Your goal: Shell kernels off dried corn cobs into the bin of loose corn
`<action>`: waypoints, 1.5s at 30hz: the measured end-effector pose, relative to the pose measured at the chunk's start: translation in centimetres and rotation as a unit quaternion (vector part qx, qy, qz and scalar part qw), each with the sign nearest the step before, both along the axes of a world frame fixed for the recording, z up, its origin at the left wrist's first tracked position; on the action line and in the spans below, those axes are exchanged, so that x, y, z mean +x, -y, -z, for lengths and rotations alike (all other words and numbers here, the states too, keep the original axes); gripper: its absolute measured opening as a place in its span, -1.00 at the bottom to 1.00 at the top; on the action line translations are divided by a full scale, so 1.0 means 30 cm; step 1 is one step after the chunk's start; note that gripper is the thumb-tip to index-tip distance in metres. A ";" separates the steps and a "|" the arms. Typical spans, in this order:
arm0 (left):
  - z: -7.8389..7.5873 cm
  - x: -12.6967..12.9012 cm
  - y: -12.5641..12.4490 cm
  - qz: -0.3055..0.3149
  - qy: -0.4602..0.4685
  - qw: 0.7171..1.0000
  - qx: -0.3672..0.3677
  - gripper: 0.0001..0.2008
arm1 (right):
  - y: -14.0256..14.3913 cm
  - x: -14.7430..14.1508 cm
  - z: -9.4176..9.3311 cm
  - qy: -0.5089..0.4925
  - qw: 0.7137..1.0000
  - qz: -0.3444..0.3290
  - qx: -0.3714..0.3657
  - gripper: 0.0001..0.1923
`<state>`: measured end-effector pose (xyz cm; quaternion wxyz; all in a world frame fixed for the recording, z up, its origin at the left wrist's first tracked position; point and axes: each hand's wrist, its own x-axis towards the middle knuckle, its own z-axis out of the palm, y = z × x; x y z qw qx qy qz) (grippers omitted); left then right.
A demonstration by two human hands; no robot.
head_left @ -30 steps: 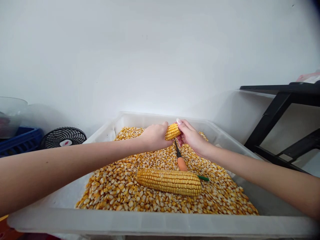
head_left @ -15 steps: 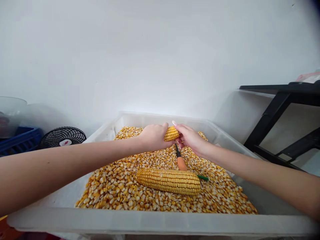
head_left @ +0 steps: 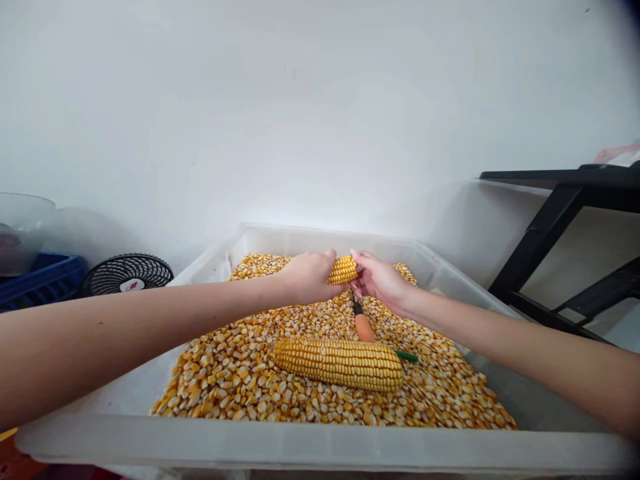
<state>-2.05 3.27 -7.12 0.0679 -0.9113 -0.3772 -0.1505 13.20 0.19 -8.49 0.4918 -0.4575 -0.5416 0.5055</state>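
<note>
Above a bed of loose corn kernels (head_left: 260, 380), my left hand (head_left: 307, 277) is wrapped around an ear of corn (head_left: 343, 270). My right hand (head_left: 383, 283) grips the ear's right end between thumb and fingers. Part of the ear is hidden behind the left hand. A second, whole ear of corn (head_left: 340, 363) lies on the kernels nearer to me. Behind it rests a tool with an orange handle (head_left: 365, 327) and a dark shaft, whose tip is hidden near my right hand. A green stick-like piece (head_left: 406, 356) pokes out from behind the whole ear.
The kernels lie in a translucent white plastic bin (head_left: 320, 443) against a white wall. Left of it are a black fan (head_left: 131, 272) and a blue crate (head_left: 43, 280) with a clear container (head_left: 25, 230). A black metal frame (head_left: 550, 233) stands at the right.
My right thumb has come down onto the ear's end, and the right fingers sit slightly closer around it. The left hand still holds the ear in nearly the same place.
</note>
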 end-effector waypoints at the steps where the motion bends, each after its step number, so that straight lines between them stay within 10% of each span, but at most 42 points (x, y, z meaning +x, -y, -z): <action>1: 0.003 -0.001 0.000 0.001 0.000 1.000 -0.003 -0.41 | 0.000 -0.001 0.000 -0.001 1.000 0.002 0.002 -0.82; 45: -0.026 -0.018 -0.002 0.042 0.008 0.999 -0.033 -0.48 | -0.014 0.053 -0.030 0.088 0.989 -0.116 0.036 -0.74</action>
